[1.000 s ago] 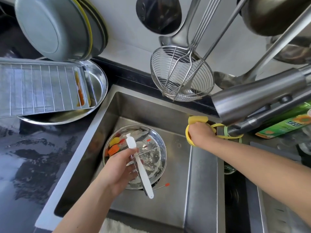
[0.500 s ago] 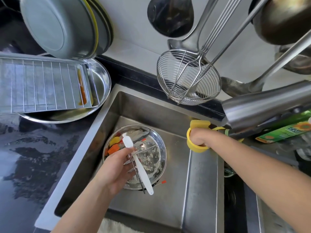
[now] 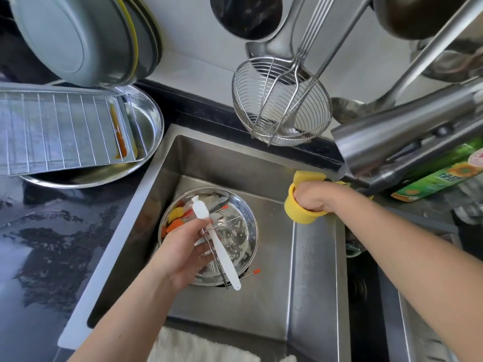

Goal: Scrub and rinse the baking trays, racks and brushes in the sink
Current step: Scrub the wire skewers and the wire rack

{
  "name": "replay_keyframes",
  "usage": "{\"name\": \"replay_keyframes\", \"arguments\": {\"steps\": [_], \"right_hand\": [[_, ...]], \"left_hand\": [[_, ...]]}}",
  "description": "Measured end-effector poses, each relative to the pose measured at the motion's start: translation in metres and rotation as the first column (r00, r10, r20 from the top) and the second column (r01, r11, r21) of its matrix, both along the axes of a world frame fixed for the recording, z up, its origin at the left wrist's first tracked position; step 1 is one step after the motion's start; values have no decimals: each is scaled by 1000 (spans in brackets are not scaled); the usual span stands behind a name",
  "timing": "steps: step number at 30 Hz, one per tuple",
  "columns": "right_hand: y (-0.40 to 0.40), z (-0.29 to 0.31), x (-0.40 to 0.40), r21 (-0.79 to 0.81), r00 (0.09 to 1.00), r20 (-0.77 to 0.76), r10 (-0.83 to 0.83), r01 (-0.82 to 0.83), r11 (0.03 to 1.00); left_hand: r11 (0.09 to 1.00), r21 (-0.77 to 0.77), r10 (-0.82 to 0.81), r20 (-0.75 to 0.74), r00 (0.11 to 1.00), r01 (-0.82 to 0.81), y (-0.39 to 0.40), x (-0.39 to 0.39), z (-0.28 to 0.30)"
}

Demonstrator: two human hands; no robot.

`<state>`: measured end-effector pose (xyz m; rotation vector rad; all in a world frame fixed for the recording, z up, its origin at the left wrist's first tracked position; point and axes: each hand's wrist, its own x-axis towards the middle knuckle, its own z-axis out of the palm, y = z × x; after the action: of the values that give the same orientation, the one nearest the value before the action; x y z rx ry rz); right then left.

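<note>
My left hand holds a white brush by its handle, together with thin metal skewers, above a round steel pan in the sink. The pan holds soapy water, orange and yellow brush heads and more utensils. My right hand reaches into a yellow holder at the sink's far right corner, with a yellow sponge behind it. What the fingers hold inside is hidden.
A ribbed baking tray with an orange streak lies over an oval steel dish on the wet black counter. Steel basins lean behind. A wire skimmer and ladles hang overhead. The tap and a green bottle stand right.
The view has shifted slightly. My left hand has kept the white brush over the pan; my right hand has pushed a little deeper into the yellow holder.
</note>
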<state>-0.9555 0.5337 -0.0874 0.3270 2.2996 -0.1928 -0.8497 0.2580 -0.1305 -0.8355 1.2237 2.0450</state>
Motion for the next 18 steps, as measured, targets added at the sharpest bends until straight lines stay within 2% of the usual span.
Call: {"name": "replay_keyframes", "arguments": {"steps": [3,4,6,9,11,14,16,18], "right_hand": [[11,2,-1,-196,983,-27,-181,173,965],[14,3,2,-294,962,-6,-274,260,920],[24,5,7,-389,922,31,-386,367,845],[29,-2,13,-479,915,23,-403,364,799],[24,-10,17,-439,932,-80,-352,284,852],[14,-21,22,-270,936,-258,-237,166,948],[9,-24,25,-206,927,-324,-187,124,971],[4,-23,30,-240,902,-376,-214,129,962]], "left_hand": [[1000,5,-5,-18,1000,5,2,-2,0],[1000,3,-13,-28,1000,13,3,-4,-3],[999,7,-31,-61,998,31,7,-13,-9],[997,32,-72,-127,989,77,15,-29,-21],[997,28,-67,-182,981,73,16,-34,-29],[998,-4,-55,-269,962,57,15,-30,-34],[998,-43,-56,-329,943,44,14,-27,-30],[996,-90,-47,-401,915,11,15,-25,-27]]}}
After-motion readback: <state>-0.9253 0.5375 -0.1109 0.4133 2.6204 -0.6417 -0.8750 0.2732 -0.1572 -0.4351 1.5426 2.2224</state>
